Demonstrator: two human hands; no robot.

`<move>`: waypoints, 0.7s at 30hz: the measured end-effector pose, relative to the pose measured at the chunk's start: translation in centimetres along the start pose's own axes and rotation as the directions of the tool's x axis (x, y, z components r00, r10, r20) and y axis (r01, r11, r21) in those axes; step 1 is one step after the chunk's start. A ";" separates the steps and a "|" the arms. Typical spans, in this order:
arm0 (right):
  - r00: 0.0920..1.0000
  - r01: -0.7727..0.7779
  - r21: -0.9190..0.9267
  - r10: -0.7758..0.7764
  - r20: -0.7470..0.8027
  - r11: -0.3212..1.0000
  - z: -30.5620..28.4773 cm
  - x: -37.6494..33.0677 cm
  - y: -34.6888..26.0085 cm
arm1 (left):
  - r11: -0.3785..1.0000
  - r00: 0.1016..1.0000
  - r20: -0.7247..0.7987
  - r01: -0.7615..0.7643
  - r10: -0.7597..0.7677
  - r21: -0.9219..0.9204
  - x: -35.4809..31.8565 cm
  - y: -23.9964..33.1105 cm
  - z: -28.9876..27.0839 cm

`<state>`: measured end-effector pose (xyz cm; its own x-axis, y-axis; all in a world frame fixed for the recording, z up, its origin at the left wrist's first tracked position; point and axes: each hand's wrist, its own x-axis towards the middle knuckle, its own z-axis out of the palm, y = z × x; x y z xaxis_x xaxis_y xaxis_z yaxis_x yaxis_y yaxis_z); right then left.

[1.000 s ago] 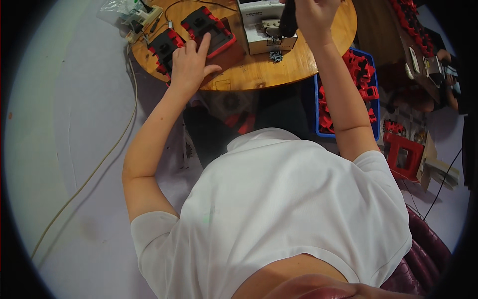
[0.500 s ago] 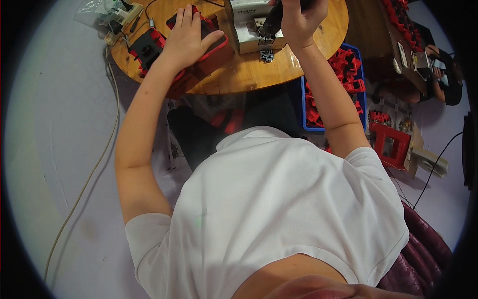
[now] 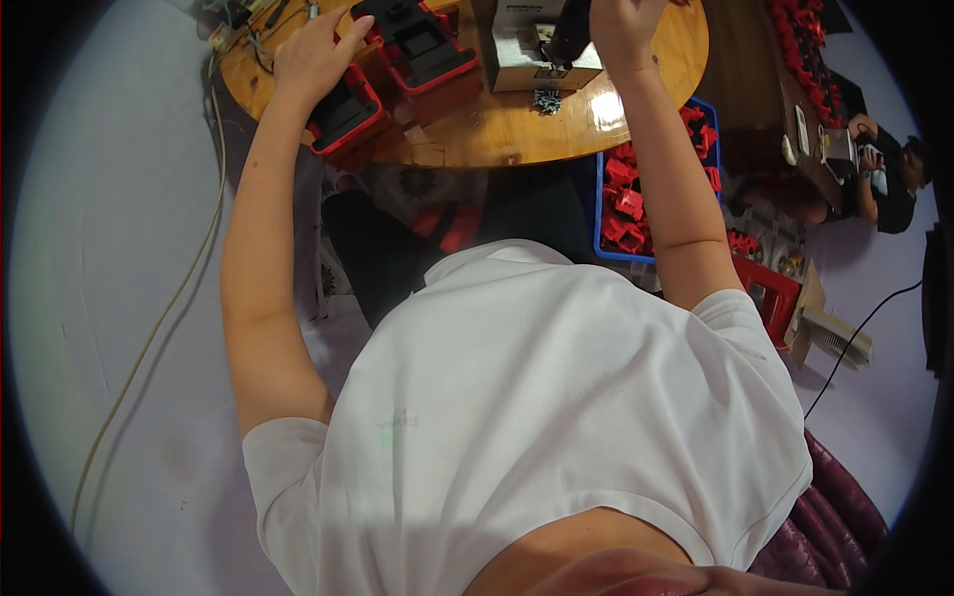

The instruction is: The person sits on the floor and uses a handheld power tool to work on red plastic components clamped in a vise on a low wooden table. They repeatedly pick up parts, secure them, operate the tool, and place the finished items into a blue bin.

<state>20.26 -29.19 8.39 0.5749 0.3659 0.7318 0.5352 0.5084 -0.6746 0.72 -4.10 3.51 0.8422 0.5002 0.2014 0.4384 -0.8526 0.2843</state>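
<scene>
My left hand [image 3: 313, 55] lies over the far end of a red and black case [image 3: 348, 109] at the near left edge of the round wooden table [image 3: 497, 134] and holds it. A second red and black case [image 3: 422, 55] sits just right of it. My right hand [image 3: 621, 25] is closed around a black tool [image 3: 571, 30] beside a white box [image 3: 527, 55]. A small heap of grey metal bits [image 3: 547, 99] lies on the table in front of the box.
A blue bin [image 3: 599, 214] of red parts stands on the floor under my right arm. More red parts and cardboard [image 3: 785, 298] lie to the right. Another person [image 3: 884, 174] sits at the far right. A pale cable [image 3: 169, 308] runs along the floor at left.
The view has tipped, so table and hands sit higher in the picture. My left hand has gone from lying flat with spread fingers to holding the nearer case at the table's edge.
</scene>
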 end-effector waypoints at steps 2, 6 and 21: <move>0.989 -0.140 -0.035 0.141 0.048 0.990 0.4 1.5 -1.8 | 1.000 0.999 -0.048 0.010 -0.011 -0.010 0.8 -1.6 1.4; 0.996 -0.044 0.188 0.057 -0.062 0.981 4.6 2.8 -5.7 | 0.999 0.996 -0.092 0.008 -0.004 0.039 0.4 -1.2 2.3; 0.984 0.125 0.189 -0.146 0.104 0.974 7.5 1.8 -1.8 | 0.993 0.982 -0.181 -0.069 0.051 -0.096 -0.8 2.2 -0.4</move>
<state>15.70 -23.58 11.61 0.4233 0.3668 0.8284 0.4762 0.6878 -0.5478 0.85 -6.36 4.37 0.7927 0.4753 0.3819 0.3468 -0.8666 0.3587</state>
